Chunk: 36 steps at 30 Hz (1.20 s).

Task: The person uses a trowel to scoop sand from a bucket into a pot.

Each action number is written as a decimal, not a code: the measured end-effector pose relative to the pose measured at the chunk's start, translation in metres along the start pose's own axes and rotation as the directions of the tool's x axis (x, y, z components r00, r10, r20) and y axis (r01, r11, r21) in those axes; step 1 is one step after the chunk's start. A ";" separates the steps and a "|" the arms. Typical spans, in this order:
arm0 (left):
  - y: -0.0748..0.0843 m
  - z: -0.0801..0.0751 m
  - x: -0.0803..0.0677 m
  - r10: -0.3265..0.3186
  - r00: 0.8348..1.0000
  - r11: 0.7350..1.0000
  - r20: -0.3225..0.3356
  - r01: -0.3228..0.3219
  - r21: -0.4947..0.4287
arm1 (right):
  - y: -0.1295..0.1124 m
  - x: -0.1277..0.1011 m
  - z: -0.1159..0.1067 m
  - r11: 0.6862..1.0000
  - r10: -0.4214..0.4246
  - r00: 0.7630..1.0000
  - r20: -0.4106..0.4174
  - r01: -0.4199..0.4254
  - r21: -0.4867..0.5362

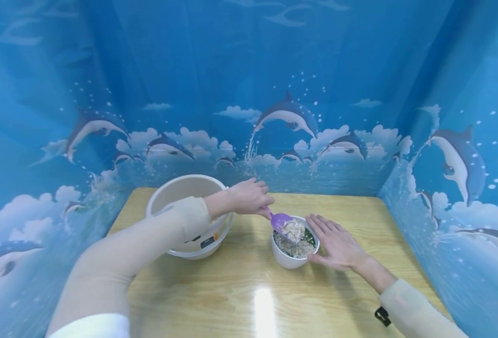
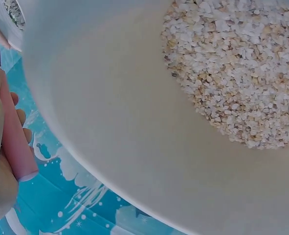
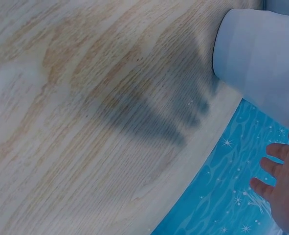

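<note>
My left hand [image 1: 249, 196] grips a small shovel by its pink handle [image 2: 18, 132]. The shovel's purple blade [image 1: 279, 220] is tilted over a small white pot [image 1: 286, 261], with pale gravel [image 1: 293, 230] on it. Inside the pot lie more gravel and some dark green pieces, partly hidden by the blade. My right hand [image 1: 337, 245] rests its straight fingers and thumb against the pot's right side. In the right wrist view the pot's wall [image 3: 256, 58] shows beside the fingertips. Left of the pot stands a large white bucket [image 1: 190, 256], beneath my left forearm.
Coarse white and tan gravel [image 2: 237, 73] lies in the bucket. Both containers stand on a wooden table [image 1: 215, 300]. A blue curtain [image 1: 232, 56] printed with dolphins surrounds its back and sides. A small black object [image 1: 382, 316] is by my right sleeve.
</note>
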<state>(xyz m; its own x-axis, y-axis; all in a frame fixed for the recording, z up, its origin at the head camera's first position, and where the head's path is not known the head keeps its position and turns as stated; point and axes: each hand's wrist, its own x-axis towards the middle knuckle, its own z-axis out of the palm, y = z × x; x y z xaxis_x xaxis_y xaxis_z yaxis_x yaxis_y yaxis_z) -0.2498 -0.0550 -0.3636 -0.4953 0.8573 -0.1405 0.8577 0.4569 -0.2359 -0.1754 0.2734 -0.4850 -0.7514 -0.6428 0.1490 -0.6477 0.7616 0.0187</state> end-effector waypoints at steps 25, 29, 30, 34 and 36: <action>0.005 0.001 0.022 0.003 0.994 0.999 0.105 -0.007 0.038 | -0.003 0.001 -0.004 0.999 0.024 1.000 0.018 -0.024 0.021; 0.006 -0.002 0.024 -0.005 0.992 0.998 0.123 -0.003 0.062 | -0.004 0.001 -0.004 1.000 0.021 1.000 0.019 -0.021 0.016; 0.006 -0.003 0.024 -0.007 0.992 0.998 0.127 -0.002 0.068 | -0.004 0.000 -0.004 1.000 0.020 1.000 0.018 -0.020 0.017; 0.006 -0.003 0.027 -0.006 0.991 0.998 0.133 -0.003 0.069 | -0.004 0.000 -0.004 0.999 0.020 1.000 0.014 -0.021 0.026; 0.007 -0.003 0.028 -0.008 0.990 0.998 0.141 -0.001 0.066 | -0.004 0.000 -0.003 0.999 0.019 1.000 0.015 -0.020 0.028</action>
<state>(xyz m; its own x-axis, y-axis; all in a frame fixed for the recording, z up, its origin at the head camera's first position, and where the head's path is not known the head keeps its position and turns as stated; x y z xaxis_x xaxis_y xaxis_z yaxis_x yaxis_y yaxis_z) -0.2575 -0.0278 -0.3663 -0.5170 0.8116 -0.2722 0.8471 0.4394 -0.2989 -0.1722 0.2706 -0.4817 -0.7657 -0.6289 0.1345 -0.6359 0.7717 -0.0116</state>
